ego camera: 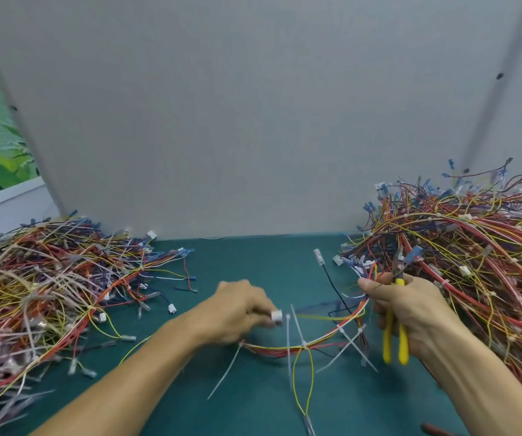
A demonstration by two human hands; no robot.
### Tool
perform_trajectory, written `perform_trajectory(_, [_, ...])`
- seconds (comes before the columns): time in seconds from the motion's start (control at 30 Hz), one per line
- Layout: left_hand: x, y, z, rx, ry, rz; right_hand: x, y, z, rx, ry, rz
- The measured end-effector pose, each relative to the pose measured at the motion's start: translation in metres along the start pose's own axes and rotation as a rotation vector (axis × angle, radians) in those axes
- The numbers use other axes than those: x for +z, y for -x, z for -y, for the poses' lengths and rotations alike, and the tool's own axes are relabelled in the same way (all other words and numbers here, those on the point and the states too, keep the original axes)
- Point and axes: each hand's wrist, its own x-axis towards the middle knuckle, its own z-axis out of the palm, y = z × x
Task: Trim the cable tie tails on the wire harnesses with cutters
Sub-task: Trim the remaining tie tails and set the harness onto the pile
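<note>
A wire harness [316, 339] of red, yellow and orange wires arcs above the green table between my hands. Several long white cable tie tails [352, 344] stick out from it. My left hand [237, 309] grips its left end, with a white connector [276, 316] at the fingertips. My right hand [410, 309] holds the yellow-handled cutters [395, 335], jaws pointing up and away, and also pinches the harness's right end between thumb and fingers. The cutter jaws are clear of the ties.
A big heap of harnesses [42, 284] covers the table's left side, and a taller heap [473, 253] fills the right. The green mat [253, 398] lies between them. A grey partition wall [253, 121] stands close behind. A black wire with a clear terminal [317, 257] sticks up near centre.
</note>
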Motion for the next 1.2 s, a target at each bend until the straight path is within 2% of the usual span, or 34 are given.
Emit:
perform_trajectory(0.07, [-0.012, 0.001, 0.005, -0.033, 0.083, -0.268, -0.002, -0.002, -0.001, 0.005, 0.021, -0.020])
perform_trajectory(0.13, [-0.025, 0.006, 0.009, -0.083, 0.219, -0.441, -0.002, -0.004, -0.002, -0.006, 0.050, -0.048])
perform_trajectory(0.23, [-0.038, 0.011, 0.012, -0.040, 0.440, -0.493, 0.001, -0.007, -0.004, -0.040, 0.118, -0.065])
perform_trajectory(0.3, [-0.045, 0.013, 0.014, -0.022, 0.598, -0.584, 0.002, -0.007, -0.003, -0.092, 0.181, -0.091])
perform_trajectory(0.37, [-0.047, 0.009, 0.017, -0.065, 0.647, -0.700, 0.002, -0.003, -0.001, -0.196, 0.361, -0.139])
perform_trajectory(0.43, [-0.045, 0.003, 0.017, -0.110, 0.613, -0.782, 0.003, 0.005, 0.005, -0.308, 0.636, -0.188])
perform_trajectory(0.53, [-0.038, -0.006, 0.016, -0.178, 0.521, -0.837, 0.005, 0.016, 0.015, -0.391, 0.871, -0.117])
perform_trajectory(0.67, [-0.032, -0.007, 0.023, -0.248, 0.458, -0.817, 0.003, 0.018, 0.021, -0.327, 0.896, 0.051])
perform_trajectory(0.8, [-0.034, 0.002, 0.030, -0.262, 0.393, -0.797, 0.001, 0.020, 0.028, -0.352, 1.002, 0.116])
perform_trajectory(1.0, [-0.050, 0.008, 0.031, -0.109, 0.146, -0.869, -0.002, 0.022, 0.032, -0.413, 1.151, 0.144])
perform_trajectory(1.13, [-0.057, 0.003, 0.033, 0.025, -0.062, -0.938, -0.009, 0.023, 0.038, -0.304, 1.116, 0.197])
perform_trajectory(1.2, [-0.054, -0.005, 0.034, 0.041, -0.194, -0.928, -0.007, 0.022, 0.034, -0.248, 1.220, 0.234])
